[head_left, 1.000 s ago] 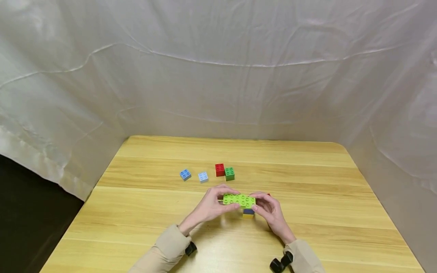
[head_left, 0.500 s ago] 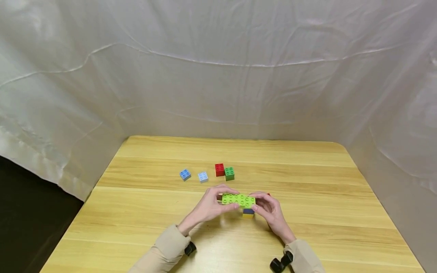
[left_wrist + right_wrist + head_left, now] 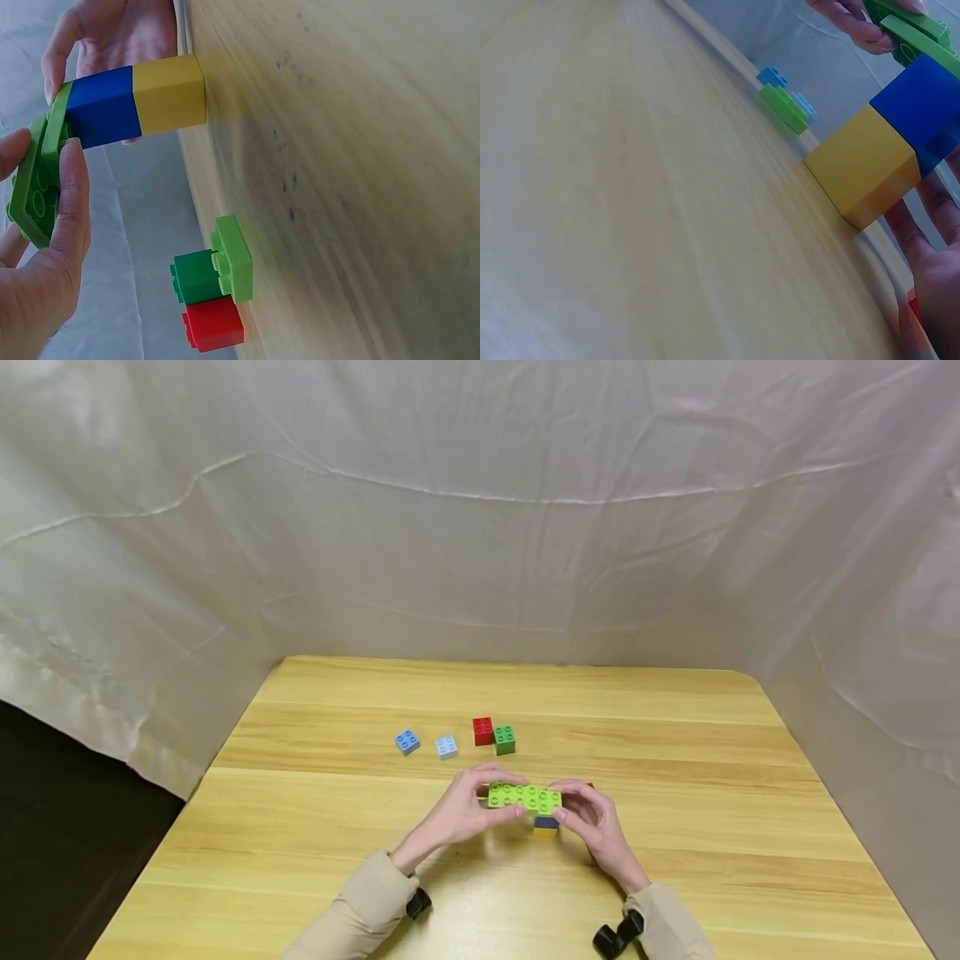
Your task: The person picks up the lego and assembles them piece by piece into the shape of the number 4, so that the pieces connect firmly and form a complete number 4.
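Observation:
A yellow brick [image 3: 169, 97] stands on the table with a blue brick [image 3: 105, 109] on top of it. A light green brick [image 3: 57, 133] caps the blue one. Over that, a second light green brick [image 3: 31, 191] sticks out to the left, its hollow underside showing. My left hand [image 3: 468, 806] pinches this overhanging brick between thumb and fingers. At the stack's right side my right hand [image 3: 597, 827] grips the top of the stack, thumb at the near face and fingers behind.
Beyond the hands lie a blue brick [image 3: 407, 742], a pale blue brick [image 3: 446, 747], a red brick [image 3: 483, 732] and a green brick [image 3: 504, 740]. Another light green brick [image 3: 238, 259] lies near them. Something red [image 3: 590, 785] peeks out behind my right hand.

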The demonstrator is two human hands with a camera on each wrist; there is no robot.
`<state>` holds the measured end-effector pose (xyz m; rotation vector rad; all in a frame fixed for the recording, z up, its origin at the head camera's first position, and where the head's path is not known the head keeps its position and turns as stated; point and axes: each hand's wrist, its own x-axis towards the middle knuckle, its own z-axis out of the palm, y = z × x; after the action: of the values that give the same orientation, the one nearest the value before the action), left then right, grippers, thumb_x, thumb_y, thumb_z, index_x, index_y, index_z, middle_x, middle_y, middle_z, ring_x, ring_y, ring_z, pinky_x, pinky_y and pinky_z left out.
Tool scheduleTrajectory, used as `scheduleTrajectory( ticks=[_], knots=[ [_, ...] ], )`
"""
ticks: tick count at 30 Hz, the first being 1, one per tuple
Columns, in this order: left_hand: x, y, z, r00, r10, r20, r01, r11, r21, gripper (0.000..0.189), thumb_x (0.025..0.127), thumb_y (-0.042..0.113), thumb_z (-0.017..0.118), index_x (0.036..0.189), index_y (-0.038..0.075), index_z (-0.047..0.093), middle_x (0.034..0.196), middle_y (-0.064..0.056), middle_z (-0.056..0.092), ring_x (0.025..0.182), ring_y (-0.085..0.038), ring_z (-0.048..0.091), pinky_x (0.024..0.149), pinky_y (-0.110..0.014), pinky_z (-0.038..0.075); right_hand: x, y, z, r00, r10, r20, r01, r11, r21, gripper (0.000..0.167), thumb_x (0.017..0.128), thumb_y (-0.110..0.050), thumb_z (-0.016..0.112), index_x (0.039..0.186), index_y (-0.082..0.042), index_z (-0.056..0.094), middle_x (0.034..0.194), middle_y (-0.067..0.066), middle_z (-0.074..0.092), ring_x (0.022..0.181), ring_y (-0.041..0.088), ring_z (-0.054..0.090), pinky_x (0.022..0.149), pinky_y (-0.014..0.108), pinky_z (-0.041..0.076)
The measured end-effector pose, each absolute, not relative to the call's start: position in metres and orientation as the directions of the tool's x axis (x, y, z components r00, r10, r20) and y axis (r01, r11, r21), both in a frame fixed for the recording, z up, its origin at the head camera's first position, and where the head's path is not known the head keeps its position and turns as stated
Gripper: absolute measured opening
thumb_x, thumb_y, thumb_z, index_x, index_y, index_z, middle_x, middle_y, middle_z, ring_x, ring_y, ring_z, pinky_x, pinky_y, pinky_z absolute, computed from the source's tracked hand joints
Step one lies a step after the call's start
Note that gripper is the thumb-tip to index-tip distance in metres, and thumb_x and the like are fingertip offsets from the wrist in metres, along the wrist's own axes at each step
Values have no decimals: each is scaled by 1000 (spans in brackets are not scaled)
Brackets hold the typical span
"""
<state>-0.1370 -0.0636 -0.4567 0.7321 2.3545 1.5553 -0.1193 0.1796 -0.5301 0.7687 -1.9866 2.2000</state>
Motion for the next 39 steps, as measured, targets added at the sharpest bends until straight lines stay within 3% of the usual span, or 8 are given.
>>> scheduleTrajectory(
  ticks=[6,13,25,32,39],
  knots=[
    [-138,-63,-458,-854,509,107,303,320,898,39,87,23,79,122,9,71,124,-10,68,105,-16,61,83,-20,56,-120,180,-529,-867,-273,418,-386,-164,-908,29,94,12,54,122,17,56,124,-6,64,112,8,64,100,17,53],
    [-138,-63,-455,-848,515,126,341,347,874,37,87,19,78,123,8,71,123,-9,69,109,-22,62,90,-28,52,-121,180,-528,-864,-271,425,-396,-157,-905,29,93,12,55,121,17,57,124,-6,64,111,8,64,100,17,53],
    [-138,-64,-452,-845,528,84,309,354,882,37,87,17,77,122,7,71,122,-11,70,111,-24,62,95,-35,52,-121,180,-529,-863,-273,425,-398,-152,-905,29,93,12,54,121,17,56,124,-6,64,111,9,64,99,18,53],
    [-137,-64,-452,-850,524,63,283,352,892,38,87,17,77,122,5,71,113,-10,69,97,-11,56,86,-26,50,-121,180,-530,-858,-275,435,-405,-160,-900,29,93,11,55,121,18,56,125,-5,64,110,9,65,99,18,54],
    [-137,-63,-452,-849,524,73,293,351,889,36,86,14,78,120,4,72,118,-12,67,86,-9,52,70,-17,45,-120,179,-529,-859,-279,430,-398,-165,-902,28,94,10,56,121,18,56,124,-5,64,112,9,64,100,18,54]
  ],
)
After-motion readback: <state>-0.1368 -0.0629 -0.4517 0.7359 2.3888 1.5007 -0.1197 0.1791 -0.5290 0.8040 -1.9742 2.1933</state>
